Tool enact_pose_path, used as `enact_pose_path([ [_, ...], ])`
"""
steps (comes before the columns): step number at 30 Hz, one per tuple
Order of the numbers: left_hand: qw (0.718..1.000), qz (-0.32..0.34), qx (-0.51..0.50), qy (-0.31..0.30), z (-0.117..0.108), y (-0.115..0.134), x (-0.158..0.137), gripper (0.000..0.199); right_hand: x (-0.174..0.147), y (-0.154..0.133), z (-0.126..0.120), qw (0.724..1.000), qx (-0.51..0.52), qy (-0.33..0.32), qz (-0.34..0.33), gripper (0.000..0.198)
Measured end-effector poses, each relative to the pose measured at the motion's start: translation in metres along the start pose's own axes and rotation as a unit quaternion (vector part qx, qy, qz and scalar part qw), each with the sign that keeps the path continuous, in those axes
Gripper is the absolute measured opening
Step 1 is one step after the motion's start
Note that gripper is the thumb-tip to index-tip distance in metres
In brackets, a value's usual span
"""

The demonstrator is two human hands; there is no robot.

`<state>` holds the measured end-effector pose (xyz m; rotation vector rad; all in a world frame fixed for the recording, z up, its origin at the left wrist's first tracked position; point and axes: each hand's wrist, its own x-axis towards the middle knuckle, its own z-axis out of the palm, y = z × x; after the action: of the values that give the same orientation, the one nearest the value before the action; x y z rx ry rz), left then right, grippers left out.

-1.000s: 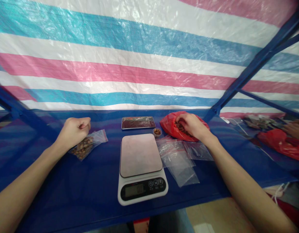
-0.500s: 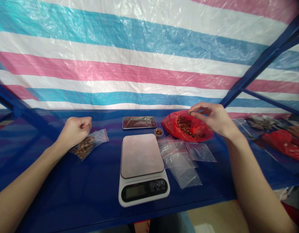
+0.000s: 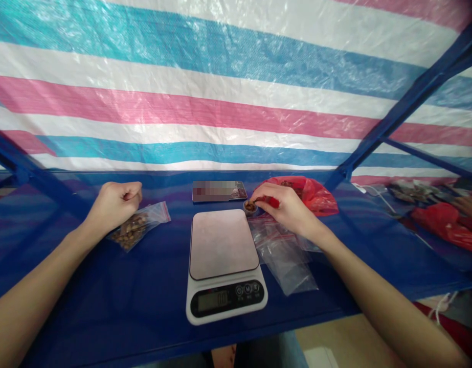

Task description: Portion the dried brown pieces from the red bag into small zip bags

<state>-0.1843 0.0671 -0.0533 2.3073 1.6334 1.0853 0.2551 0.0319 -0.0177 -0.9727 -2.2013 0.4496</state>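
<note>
My right hand (image 3: 285, 207) is closed in a pinch, its fingertips at the rim of a tiny round cup (image 3: 250, 212) of brown pieces. A small brown piece seems to be between the fingertips, mostly hidden. My left hand (image 3: 118, 204) is curled into a loose fist on the table; whatever is inside it, if anything, is hidden. Beside and partly under that wrist lies a clear zip bag (image 3: 134, 230) of brown nut-like pieces. Behind my right hand, an opened red plastic bag (image 3: 320, 197) holds more brown pieces.
A white kitchen scale (image 3: 225, 245) reading 0.0 stands centrally on the blue table (image 3: 143, 301). Flat clear zip bags (image 3: 289, 268) lie right of it, a phone (image 3: 238, 191) behind. Far right are another red bag (image 3: 450, 222) and another person's hand (image 3: 471, 202). Blue metal struts (image 3: 397, 117) flank both sides.
My right hand has moved left and down from over the red bag to the tiny cup, its fingers still pinched. My left hand keeps its place.
</note>
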Motion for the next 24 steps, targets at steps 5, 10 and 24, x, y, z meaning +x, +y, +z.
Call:
enact_pose_path([
  [5,1.0,0.0,-0.015,-0.001,-0.0004,0.0031,-0.0015,0.027,-0.0037,0.0024,0.0006,0.999,-0.025,-0.029,-0.035,0.019],
  [10,1.0,0.005,-0.02,0.001,0.0012,0.0011,-0.0024,0.029,-0.0048,0.0006,0.0026,0.997,-0.04,-0.043,-0.055,0.018],
  [24,1.0,0.016,0.008,-0.005,0.0008,-0.0012,-0.0006,0.021,-0.0055,0.0064,0.0055,0.999,-0.002,-0.002,-0.034,0.037],
])
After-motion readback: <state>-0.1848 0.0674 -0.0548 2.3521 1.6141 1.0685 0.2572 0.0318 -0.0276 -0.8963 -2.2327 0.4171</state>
